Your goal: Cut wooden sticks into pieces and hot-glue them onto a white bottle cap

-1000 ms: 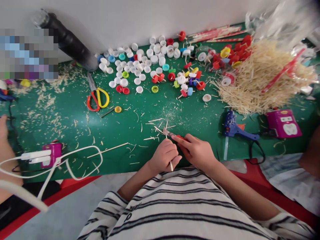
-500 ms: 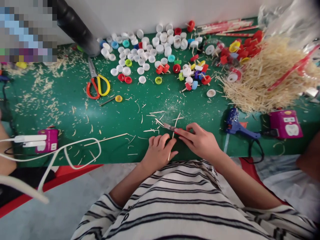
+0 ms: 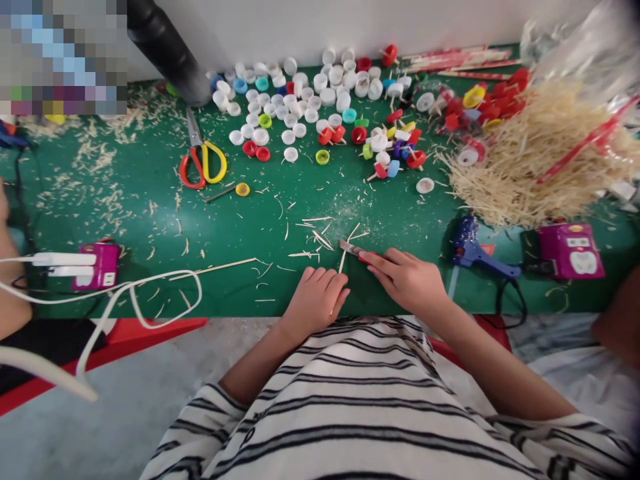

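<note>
My left hand (image 3: 319,295) is closed on a thin wooden stick (image 3: 342,261), pressing it down near the front edge of the green table (image 3: 240,227). The stick's far end pokes out past my fingers. My right hand (image 3: 411,278) grips a utility knife (image 3: 369,257) by its red handle. Its blade points left and lies at the far end of the stick; whether it is cutting in cannot be made out. Several pale wood slivers (image 3: 321,239) lie scattered just beyond both hands.
Bottle caps (image 3: 327,97) crowd the back, some with sticks through them. Scissors (image 3: 200,160) lie at left. A heap of thin sticks (image 3: 505,173), a blue glue gun (image 3: 475,250) and a purple power box (image 3: 570,250) sit at right. A white cable (image 3: 200,293) loops at left. People sit on both sides.
The knife blade has moved right, from over the slivers to the stick's end. My left fingers have closed in more around the stick. The view has shifted slightly.
</note>
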`<state>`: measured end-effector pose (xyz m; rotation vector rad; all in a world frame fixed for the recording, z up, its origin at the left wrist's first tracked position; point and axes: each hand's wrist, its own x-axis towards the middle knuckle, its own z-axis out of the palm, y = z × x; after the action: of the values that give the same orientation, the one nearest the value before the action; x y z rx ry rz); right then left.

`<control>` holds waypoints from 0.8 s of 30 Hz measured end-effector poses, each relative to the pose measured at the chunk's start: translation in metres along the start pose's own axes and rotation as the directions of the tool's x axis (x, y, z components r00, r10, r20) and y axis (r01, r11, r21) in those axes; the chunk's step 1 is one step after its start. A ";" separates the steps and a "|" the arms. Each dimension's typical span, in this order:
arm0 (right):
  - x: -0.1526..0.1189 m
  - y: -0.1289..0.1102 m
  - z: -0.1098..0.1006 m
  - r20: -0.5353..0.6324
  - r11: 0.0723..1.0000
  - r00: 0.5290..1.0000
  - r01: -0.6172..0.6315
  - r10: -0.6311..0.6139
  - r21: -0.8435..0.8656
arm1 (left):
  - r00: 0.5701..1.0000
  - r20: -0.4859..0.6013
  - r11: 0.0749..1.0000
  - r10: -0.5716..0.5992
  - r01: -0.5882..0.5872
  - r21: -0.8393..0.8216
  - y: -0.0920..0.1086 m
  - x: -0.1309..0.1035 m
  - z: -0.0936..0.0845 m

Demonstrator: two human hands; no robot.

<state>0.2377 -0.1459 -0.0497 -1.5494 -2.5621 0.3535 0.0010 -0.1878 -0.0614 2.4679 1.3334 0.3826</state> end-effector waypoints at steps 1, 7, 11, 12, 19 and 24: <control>0.000 0.000 0.000 0.000 1.000 1.000 -0.010 0.010 -0.013 | 1.000 0.000 1.000 0.006 -0.006 0.004 0.000 0.000 0.000; 0.003 -0.002 0.003 0.023 0.998 0.999 -0.036 0.037 -0.052 | 0.999 -0.009 0.998 0.038 -0.037 0.048 -0.002 0.000 -0.001; 0.004 -0.003 0.003 0.036 0.996 0.998 -0.047 0.050 -0.071 | 0.998 -0.019 0.998 0.056 -0.055 0.035 -0.001 0.000 -0.005; 0.004 -0.004 0.002 0.036 0.996 0.998 -0.051 0.054 -0.073 | 0.998 -0.019 0.998 0.061 -0.060 0.031 0.000 -0.001 -0.007; 0.005 -0.007 0.000 0.045 0.994 0.997 -0.056 0.061 -0.097 | 0.998 -0.019 0.997 0.058 -0.057 0.053 0.003 -0.013 -0.011; 0.004 -0.007 0.001 0.039 0.993 0.997 -0.062 0.066 -0.096 | 0.997 -0.032 0.997 0.070 -0.069 0.031 0.002 -0.024 -0.010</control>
<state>0.2296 -0.1453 -0.0487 -1.6776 -2.6005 0.2773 -0.0145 -0.2077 -0.0534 2.5490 1.2777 0.4249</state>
